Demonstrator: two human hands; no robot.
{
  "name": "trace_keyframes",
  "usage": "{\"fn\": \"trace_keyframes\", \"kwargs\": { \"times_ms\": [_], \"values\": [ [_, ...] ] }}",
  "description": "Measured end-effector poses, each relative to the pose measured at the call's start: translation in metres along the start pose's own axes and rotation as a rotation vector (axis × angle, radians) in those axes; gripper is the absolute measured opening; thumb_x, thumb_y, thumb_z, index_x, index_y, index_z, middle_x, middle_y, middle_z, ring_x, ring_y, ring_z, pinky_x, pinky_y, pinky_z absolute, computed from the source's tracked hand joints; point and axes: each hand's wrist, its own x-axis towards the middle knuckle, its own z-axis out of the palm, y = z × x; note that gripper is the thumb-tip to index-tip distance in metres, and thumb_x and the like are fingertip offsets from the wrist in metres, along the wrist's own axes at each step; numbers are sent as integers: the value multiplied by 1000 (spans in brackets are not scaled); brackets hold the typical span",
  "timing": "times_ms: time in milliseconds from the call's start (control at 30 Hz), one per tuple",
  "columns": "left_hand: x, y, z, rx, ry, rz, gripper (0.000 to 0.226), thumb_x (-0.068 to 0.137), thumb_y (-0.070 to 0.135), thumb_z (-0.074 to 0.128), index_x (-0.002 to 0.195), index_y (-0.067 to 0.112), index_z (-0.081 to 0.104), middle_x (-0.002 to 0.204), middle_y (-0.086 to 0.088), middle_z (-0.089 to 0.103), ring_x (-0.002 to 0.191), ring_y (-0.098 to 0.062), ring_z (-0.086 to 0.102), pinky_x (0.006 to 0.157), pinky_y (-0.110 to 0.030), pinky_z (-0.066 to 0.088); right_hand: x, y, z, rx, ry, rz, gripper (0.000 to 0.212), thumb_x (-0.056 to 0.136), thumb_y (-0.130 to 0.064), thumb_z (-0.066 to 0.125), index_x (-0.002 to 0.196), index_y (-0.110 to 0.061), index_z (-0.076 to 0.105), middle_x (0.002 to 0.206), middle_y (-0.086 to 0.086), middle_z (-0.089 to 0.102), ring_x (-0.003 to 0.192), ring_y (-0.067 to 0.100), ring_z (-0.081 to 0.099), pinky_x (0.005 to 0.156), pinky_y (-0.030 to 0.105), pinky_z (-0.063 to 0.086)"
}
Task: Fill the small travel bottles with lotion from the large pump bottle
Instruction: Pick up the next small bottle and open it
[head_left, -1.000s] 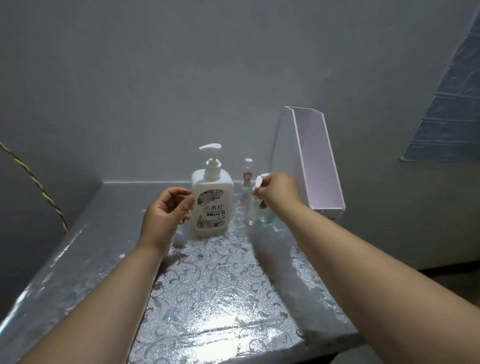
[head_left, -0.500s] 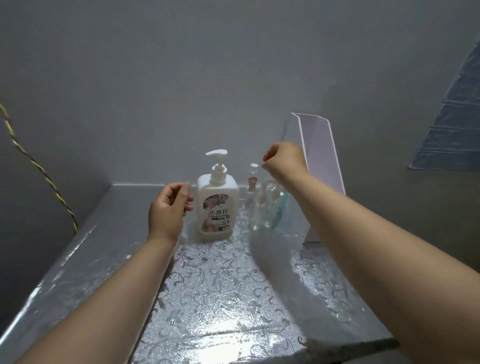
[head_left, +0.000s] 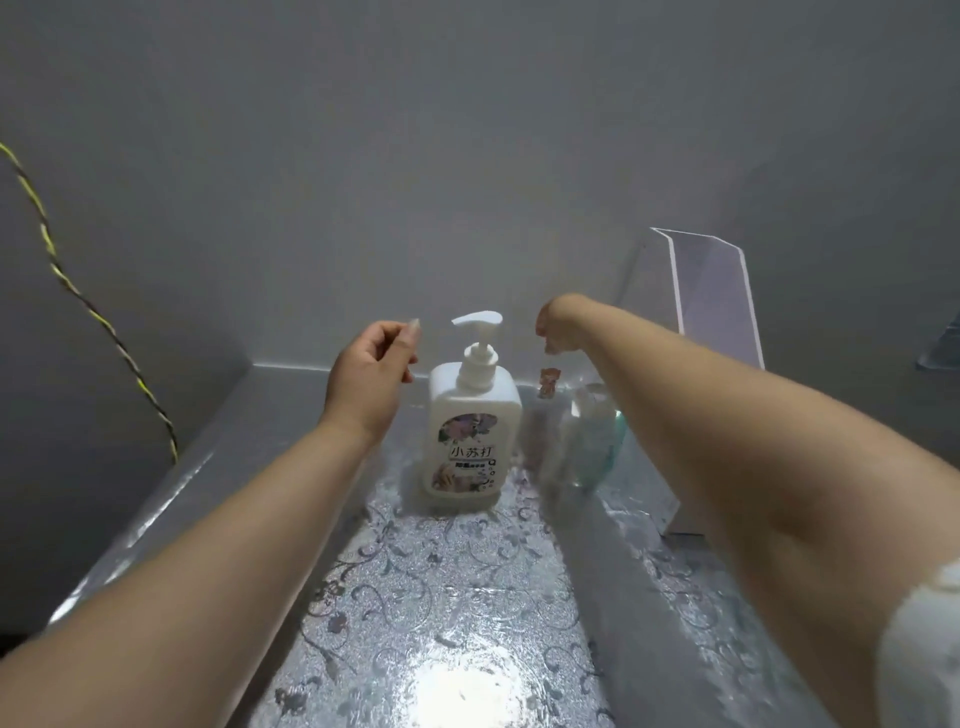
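Note:
A white pump bottle (head_left: 472, 415) with a flowered label stands upright at the back of the table. To its right are three small travel bottles: a clear one with a pink sticker (head_left: 546, 410), another clear one (head_left: 582, 431) and a teal-tinted one (head_left: 605, 452). My left hand (head_left: 371, 374) hovers just left of the pump head with loosely curled fingers and holds nothing. My right hand (head_left: 563, 325) is bent down over the sticker bottle's top. Its curled fingertips hide the cap, so whether it grips the cap is unclear.
The table (head_left: 447, 597) wears a shiny floral-patterned cover and meets grey walls at the back and left. A clear acrylic stand (head_left: 711, 301) rises behind the small bottles at right. A yellow-black cord (head_left: 88, 301) hangs on the left wall.
My left hand rose from beside the pump bottle's body to the height of its pump head. My right hand left the small bottle it touched, lifted, and now sits over the sticker bottle's top.

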Motion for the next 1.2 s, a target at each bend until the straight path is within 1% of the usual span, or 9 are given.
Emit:
{"fn": "trace_keyframes", "kwargs": {
  "times_ms": [133, 267, 367, 467, 733, 833, 967, 1100, 1200],
  "values": [
    [3, -2, 2, 14, -28, -5, 17, 96, 35, 57, 89, 20, 64, 76, 6, 60, 65, -9, 51, 67, -26, 43, 9, -1, 3, 42, -37, 28, 48, 100, -28, 45, 145, -16, 38, 145, 1, 45, 130, 22, 48, 105, 29, 39],
    [1, -2, 0, 2, -19, -10, 14, 95, 34, 59, 88, 23, 64, 77, 6, 61, 66, -9, 52, 66, -25, 43, 4, -1, -7, 329, 82, -13, 40, 100, -28, 44, 138, -17, 49, 135, -1, 56, 122, 18, 55, 98, 24, 43],
    [-2, 1, -5, -17, 23, -9, 11, 95, 33, 59, 86, 26, 62, 79, 6, 62, 67, -9, 53, 67, -24, 43, -9, -3, -33, 602, 265, -96, 33, 91, -13, 55, 123, -8, 63, 97, 8, 66, 78, 18, 64, 62, 13, 49],
    [-5, 10, -13, -11, 83, 11, 5, 93, 31, 62, 93, 27, 61, 87, 7, 62, 76, -9, 57, 74, -29, 46, -40, -14, -61, 802, 459, -228, 24, 84, -7, 64, 107, -3, 70, 65, 3, 57, 67, 20, 62, 72, 25, 54],
    [-27, 46, -41, 286, 172, 253, 69, 72, 36, 82, 130, 23, 47, 127, 5, 39, 110, -10, 47, 93, -25, 41, -130, -62, -92, 783, 496, -486, 21, 87, -20, 62, 96, -2, 71, 71, 7, 62, 53, 16, 54, 51, 21, 44],
    [-35, 53, -47, 310, 139, 349, 60, 73, 42, 79, 123, 20, 53, 124, 1, 53, 97, -6, 58, 89, -26, 50, -149, -70, -87, 716, 503, -501, 32, 91, -32, 58, 91, -3, 69, 69, 4, 62, 53, 17, 52, 48, 20, 38],
    [-50, 56, -54, 299, 100, 403, 38, 84, 41, 69, 115, 20, 60, 106, 2, 64, 86, 6, 58, 72, -4, 41, -164, -74, -76, 665, 571, -479, 34, 93, -40, 54, 83, -9, 64, 64, 2, 57, 57, 15, 48, 47, 18, 32],
    [-67, 51, -58, -101, -106, 177, 38, 83, 47, 63, 113, 24, 62, 92, 10, 70, 85, -8, 65, 78, -23, 48, -175, -68, -64, 844, 476, -619, 16, 91, -23, 61, 98, -10, 67, 70, -2, 57, 62, 13, 51, 58, 23, 42],
    [-74, 49, -62, -153, -140, 162, 44, 79, 45, 62, 117, 23, 62, 101, 9, 70, 92, -9, 65, 79, -21, 49, -182, -59, -62, 996, 312, -694, 15, 90, -8, 59, 101, -16, 65, 84, 2, 59, 74, 15, 55, 65, 28, 42]
  ]
}}
